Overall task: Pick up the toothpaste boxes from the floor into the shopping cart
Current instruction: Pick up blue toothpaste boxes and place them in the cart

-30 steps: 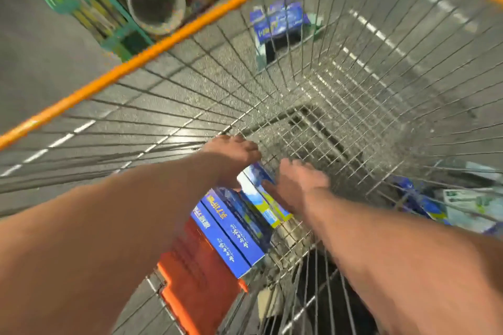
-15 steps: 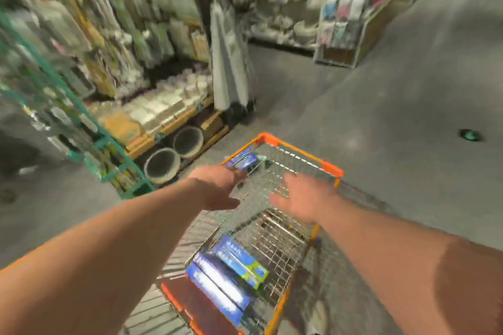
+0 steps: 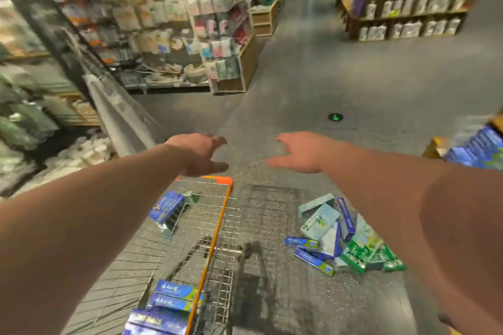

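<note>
Toothpaste boxes in the cart point(image 3: 169, 304): several blue boxes with yellow-green ends, stacked flat at the near end of the basket. Their long axes run across the cart, left to right, tilted slightly.
Floor pile point(image 3: 340, 236): a loose heap of toothpaste boxes on the grey floor, just to the right of the cart and apart from it, below the right forearm.
Blue floor boxes point(image 3: 313, 261): two slim ones at the pile's near-left edge lie flat, long axes running from upper left to lower right, yellow-green ends toward the lower right.
Pale teal boxes point(image 3: 318, 216): at the pile's far side, lying at mixed angles – one slim blue box beside them points nearly straight away from the camera.
Green-and-white boxes point(image 3: 366, 253): at the pile's right, overlapping one another.
Lone blue box point(image 3: 166, 208): at the cart's far left, long axis slanting from lower left to upper right; whether it lies inside the wire or on the floor beyond it cannot be told.
Shopping cart point(image 3: 217, 178): wire basket with an orange rim, its length pointing away from the camera.
Left hand point(image 3: 201, 155): fingers spread wide, holding nothing, in the air above the cart's far end.
Right hand point(image 3: 302, 152): likewise spread and empty, to the right of the cart's far corner – well apart from the pile.
Floor marker point(image 3: 335, 117): a small green disc further down the aisle.
Shelves point(image 3: 174, 35): stocked store racks at left, blurred; more stand at far right.
</note>
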{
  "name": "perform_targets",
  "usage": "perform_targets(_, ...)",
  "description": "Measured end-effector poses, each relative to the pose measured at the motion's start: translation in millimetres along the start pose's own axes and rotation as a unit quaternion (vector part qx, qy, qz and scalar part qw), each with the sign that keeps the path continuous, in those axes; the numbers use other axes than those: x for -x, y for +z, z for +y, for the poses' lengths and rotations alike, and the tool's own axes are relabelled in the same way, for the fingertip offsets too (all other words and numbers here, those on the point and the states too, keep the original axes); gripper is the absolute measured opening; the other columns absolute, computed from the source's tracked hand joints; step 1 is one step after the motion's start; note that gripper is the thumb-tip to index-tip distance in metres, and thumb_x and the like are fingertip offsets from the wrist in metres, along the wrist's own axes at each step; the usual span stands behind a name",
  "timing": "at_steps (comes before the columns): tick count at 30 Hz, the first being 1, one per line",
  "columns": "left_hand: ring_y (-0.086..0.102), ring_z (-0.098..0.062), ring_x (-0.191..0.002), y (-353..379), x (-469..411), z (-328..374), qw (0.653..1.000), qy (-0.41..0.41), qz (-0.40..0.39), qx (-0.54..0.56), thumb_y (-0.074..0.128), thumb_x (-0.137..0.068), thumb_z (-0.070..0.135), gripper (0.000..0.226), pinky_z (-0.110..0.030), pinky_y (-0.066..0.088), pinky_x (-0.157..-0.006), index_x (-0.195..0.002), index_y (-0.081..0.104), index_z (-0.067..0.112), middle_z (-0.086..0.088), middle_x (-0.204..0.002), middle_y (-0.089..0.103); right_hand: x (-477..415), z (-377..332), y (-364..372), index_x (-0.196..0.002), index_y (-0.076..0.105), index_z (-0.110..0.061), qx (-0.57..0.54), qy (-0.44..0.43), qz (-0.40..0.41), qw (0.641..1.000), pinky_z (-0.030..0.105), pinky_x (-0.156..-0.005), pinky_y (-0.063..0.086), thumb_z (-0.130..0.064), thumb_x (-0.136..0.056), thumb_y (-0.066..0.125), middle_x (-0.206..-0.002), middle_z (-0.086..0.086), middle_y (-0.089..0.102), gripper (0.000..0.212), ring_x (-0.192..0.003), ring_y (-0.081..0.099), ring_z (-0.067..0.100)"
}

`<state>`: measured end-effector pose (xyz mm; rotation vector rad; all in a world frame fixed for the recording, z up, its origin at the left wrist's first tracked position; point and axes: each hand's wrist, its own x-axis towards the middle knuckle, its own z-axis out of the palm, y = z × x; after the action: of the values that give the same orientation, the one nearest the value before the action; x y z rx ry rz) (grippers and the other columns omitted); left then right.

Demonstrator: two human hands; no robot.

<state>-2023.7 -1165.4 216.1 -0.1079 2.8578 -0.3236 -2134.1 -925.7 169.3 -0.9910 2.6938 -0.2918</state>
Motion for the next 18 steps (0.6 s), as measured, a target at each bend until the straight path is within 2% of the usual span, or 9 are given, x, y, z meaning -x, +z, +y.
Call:
perform_targets(5, 0.050, -0.027, -0.135, -28.4, -55.1, 86.1, 0.998, 0.054, 0.000, 0.023, 0.051, -0.092, 0.070, 0.077, -0.042, 0.043, -0.109, -0.156, 0.030, 0.033, -0.002, -0.153, 0.047, 28.8, 95.4, -20.9, -0.153, 0.038, -0.018, -0.020, 0.048, 0.005, 0.999, 0.039, -0.104, 0.044, -0.080, -0.083, 0.054, -0.142, 0.012, 0.055, 0.095, -0.129, 0.052, 0.031)
perform_targets(12, 0.049, -0.029, -0.136, -35.2, -154.8, 202.9, 0.993, 0.109, -0.009, 0.035, 0.051, -0.091, 0.072, 0.084, -0.045, 0.042, -0.110, -0.157, 0.027, 0.027, -0.006, -0.154, 0.047, 46.4, 237.3, -24.1, -0.156, 0.034, -0.016, -0.032, 0.114, -0.027, 0.993, 0.038, -0.105, 0.041, -0.074, -0.087, 0.056, -0.146, 0.014, 0.053, 0.092, -0.133, 0.050, 0.032)
perform_targets(18, 0.050, -0.030, -0.135, -5.3, -208.9, 247.2, 0.989, 0.122, -0.072, 0.042, 0.048, -0.091, 0.073, 0.087, -0.048, 0.045, -0.108, -0.159, 0.022, 0.025, -0.008, -0.156, 0.045, 21.2, 304.5, 11.3, -0.154, 0.034, -0.017, -0.059, 0.126, -0.085, 0.987, 0.043, -0.103, 0.046, -0.078, -0.083, 0.056, -0.142, 0.013, 0.056, 0.097, -0.127, 0.053, 0.034)
